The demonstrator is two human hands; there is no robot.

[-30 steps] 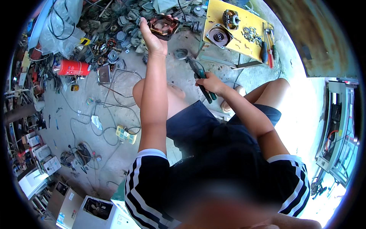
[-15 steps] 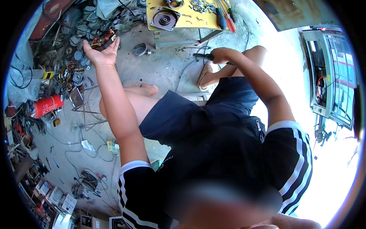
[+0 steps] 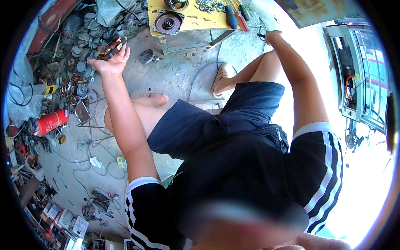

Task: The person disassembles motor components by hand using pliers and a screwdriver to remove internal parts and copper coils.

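My left hand (image 3: 111, 63) is raised at the upper left, palm up, with the fingers curled around a motor stator (image 3: 111, 49) with copper windings and a dark core. At the upper right, my right hand (image 3: 273, 38) is closed on a dark tool (image 3: 261, 36); only a short piece shows beside the fingers, and its kind is unclear. That hand is just right of the yellow-topped table (image 3: 198, 21). On the table lie a square motor end cover (image 3: 168, 22), another wound motor part (image 3: 176, 4) and several screwdrivers, one with a blue handle (image 3: 231, 17).
Scrap motor parts (image 3: 85, 43) are heaped at the left, near a red cylinder (image 3: 51, 122). A round metal part (image 3: 147, 56) lies on the floor before the table. Cables (image 3: 83, 170) snake over the floor. A glass-fronted cabinet (image 3: 354, 75) stands at the right.
My right hand has moved right and farther away with the dark tool, past the table's right edge. My left hand keeps the stator in nearly the same place. The view has shifted slightly.
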